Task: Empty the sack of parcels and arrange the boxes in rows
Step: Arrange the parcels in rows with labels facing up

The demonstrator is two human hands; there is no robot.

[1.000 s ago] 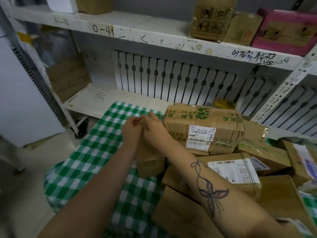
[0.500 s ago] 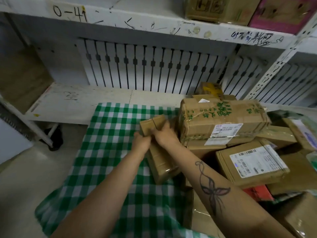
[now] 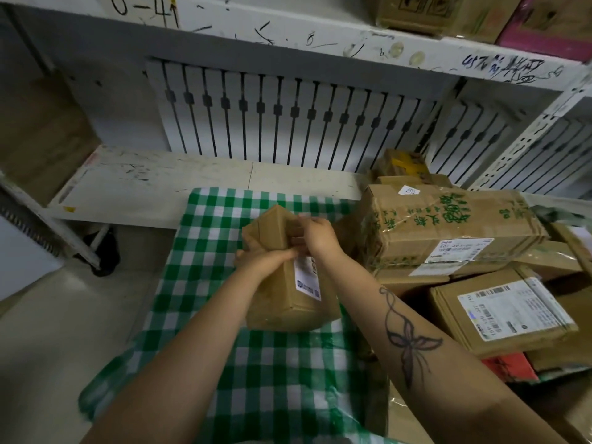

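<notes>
A small brown cardboard box [image 3: 282, 299] with a white label stands on end above the green-and-white checked cloth [image 3: 256, 379]. My left hand [image 3: 262, 259] grips its left upper side and my right hand [image 3: 315, 237] holds its top right corner. To the right lies a pile of parcels: a large taped box with green print [image 3: 448, 229] on top, a flat box with a shipping label [image 3: 503, 312] below it, and more boxes underneath. No sack shape is clearly visible; the checked material may be part of it.
A white metal shelf board [image 3: 153, 187] runs behind the cloth, with a slotted white panel [image 3: 288, 116] at its back. An upper shelf [image 3: 352, 36] holds more boxes. A shelf leg [image 3: 64, 232] and bare floor [image 3: 48, 331] lie to the left.
Both hands have lifted the small box out from beside the pile and turned it so its label faces up and toward me. The camera view has tilted down and closer.
</notes>
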